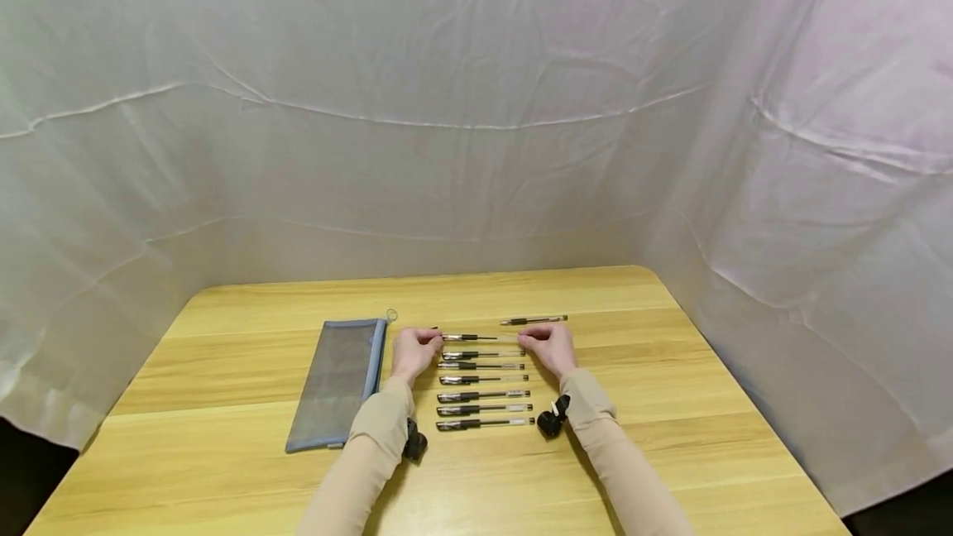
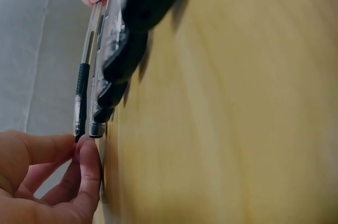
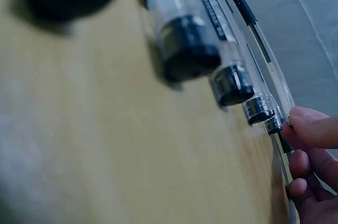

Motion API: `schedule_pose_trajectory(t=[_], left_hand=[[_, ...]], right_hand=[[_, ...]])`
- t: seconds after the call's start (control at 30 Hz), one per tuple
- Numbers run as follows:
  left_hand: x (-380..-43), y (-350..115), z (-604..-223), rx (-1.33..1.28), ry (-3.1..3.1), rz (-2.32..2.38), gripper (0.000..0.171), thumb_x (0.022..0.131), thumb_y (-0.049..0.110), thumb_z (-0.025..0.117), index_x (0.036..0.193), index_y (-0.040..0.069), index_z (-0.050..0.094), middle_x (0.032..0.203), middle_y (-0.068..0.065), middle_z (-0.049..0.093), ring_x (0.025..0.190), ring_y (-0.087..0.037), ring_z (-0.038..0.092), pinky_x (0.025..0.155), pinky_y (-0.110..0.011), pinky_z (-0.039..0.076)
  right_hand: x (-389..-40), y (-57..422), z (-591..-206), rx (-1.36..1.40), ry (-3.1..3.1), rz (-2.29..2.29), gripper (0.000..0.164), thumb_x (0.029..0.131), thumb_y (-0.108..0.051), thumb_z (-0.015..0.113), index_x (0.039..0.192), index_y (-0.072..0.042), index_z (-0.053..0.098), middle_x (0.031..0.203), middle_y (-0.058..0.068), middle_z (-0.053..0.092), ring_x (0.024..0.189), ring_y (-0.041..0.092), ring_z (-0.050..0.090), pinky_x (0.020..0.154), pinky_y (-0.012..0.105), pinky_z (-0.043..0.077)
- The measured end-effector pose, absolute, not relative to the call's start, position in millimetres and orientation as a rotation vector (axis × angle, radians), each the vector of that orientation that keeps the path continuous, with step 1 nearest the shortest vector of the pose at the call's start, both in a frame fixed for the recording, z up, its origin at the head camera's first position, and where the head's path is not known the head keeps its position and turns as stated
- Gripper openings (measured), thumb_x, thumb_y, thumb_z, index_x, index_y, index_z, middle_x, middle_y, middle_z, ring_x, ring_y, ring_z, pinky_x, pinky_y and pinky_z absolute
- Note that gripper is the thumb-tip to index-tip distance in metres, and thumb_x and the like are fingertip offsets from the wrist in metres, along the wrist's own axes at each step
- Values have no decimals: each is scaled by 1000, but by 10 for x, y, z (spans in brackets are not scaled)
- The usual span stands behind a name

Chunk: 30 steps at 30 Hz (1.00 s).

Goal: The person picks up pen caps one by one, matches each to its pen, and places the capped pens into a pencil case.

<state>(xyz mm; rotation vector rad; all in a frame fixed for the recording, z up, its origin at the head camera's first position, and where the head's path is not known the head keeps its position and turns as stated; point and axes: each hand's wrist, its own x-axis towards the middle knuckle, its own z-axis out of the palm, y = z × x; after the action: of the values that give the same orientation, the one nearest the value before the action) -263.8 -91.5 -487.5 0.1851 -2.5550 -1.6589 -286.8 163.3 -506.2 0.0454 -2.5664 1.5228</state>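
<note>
Both hands hold one clear-barrelled gel pen (image 1: 471, 337) level at the far end of a row of pens. My left hand (image 1: 415, 351) pinches its black capped end between thumb and fingers. At the other end, the thumb and fingertips of my right hand (image 1: 551, 347) grip the clear tail. In the left wrist view, the held pen (image 2: 82, 84) stands slightly above the row. Several similar pens (image 1: 484, 395) lie side by side on the table, caps to the left. Another pen (image 1: 533, 320) lies beyond my right hand, its dark grip part to the left.
A grey mesh zip pouch (image 1: 335, 383) with blue edging lies flat left of my left hand, its ring (image 1: 391, 315) at the far corner. The wooden table (image 1: 692, 437) reaches back to a pale cloth curtain (image 1: 462, 172). Black wrist cameras sit on both wrists.
</note>
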Motion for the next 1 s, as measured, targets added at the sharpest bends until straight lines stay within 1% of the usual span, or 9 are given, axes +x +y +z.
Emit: schedule_pose_trajectory(t=[0.07, 0.13, 0.23, 0.4, 0.6, 0.73, 0.8, 0.9, 1.0], left_hand=[[-2628, -906, -4868, 160, -2594, -1614, 20, 94, 5, 66, 109, -3, 76, 114, -22, 74, 108, -37, 69, 91, -43, 58], [-2619, -901, -4869, 134, -2626, -1579, 21, 94, 5, 65, 110, -2, 76, 119, -21, 73, 117, -39, 65, 101, -49, 54], [-2618, -896, -4875, 112, -2654, -1559, 22, 95, 5, 64, 112, -3, 75, 122, -21, 71, 120, -40, 63, 104, -51, 52], [-2628, -893, -4877, 109, -2687, -1524, 22, 95, 5, 63, 111, -3, 75, 124, -21, 71, 122, -40, 62, 105, -51, 51], [-2637, -892, -4873, 119, -2709, -1508, 22, 94, 6, 64, 111, -2, 75, 124, -21, 71, 123, -40, 61, 106, -51, 50], [-2629, -906, -4893, 102, -2689, -1522, 23, 94, 6, 64, 112, -3, 75, 123, -21, 71, 120, -39, 63, 104, -50, 52], [-2609, -915, -4904, 106, -2656, -1580, 24, 94, 6, 64, 114, -3, 74, 120, -21, 72, 115, -38, 65, 99, -47, 54], [-2575, -943, -4919, 128, -2582, -1690, 25, 95, 6, 64, 116, -3, 73, 115, -20, 73, 103, -31, 68, 86, -35, 57], [-2546, -988, -4924, 141, -2496, -1806, 25, 96, 6, 64, 117, -4, 72, 110, -21, 73, 90, -24, 67, 69, -24, 51]], right_hand=[[-2870, 1639, -5053, 57, -2595, 1482, 10, 86, -5, 78, 95, -3, 80, 97, 16, 78, 95, 31, 72, 91, 43, 58], [-2873, 1647, -5050, 77, -2616, 1443, 8, 86, -4, 78, 94, -2, 80, 96, 16, 78, 94, 31, 72, 90, 43, 58], [-2882, 1656, -5064, 104, -2639, 1391, 7, 86, -4, 78, 92, -2, 80, 95, 15, 78, 91, 28, 72, 86, 40, 59], [-2903, 1658, -5085, 122, -2658, 1340, 5, 86, -4, 78, 90, -3, 80, 93, 15, 78, 86, 25, 71, 81, 35, 58], [-2884, 1667, -5067, 183, -2635, 1356, 5, 85, -4, 77, 89, -4, 80, 91, 13, 78, 83, 23, 70, 79, 36, 58], [-2861, 1693, -5084, 210, -2572, 1423, 8, 85, -2, 76, 92, -3, 80, 88, 11, 77, 76, 15, 66, 72, 30, 56], [-2858, 1710, -5098, 148, -2561, 1476, 12, 86, -3, 75, 97, -2, 79, 92, 12, 76, 77, 13, 64, 72, 27, 54], [-2878, 1740, -5119, 11, -2533, 1560, 19, 88, -4, 73, 107, 0, 76, 102, 17, 74, 84, 15, 63, 75, 24, 53], [-2927, 1779, -5117, -95, -2476, 1591, 27, 91, -3, 70, 117, 1, 72, 111, 22, 71, 93, 24, 65, 82, 27, 54]])
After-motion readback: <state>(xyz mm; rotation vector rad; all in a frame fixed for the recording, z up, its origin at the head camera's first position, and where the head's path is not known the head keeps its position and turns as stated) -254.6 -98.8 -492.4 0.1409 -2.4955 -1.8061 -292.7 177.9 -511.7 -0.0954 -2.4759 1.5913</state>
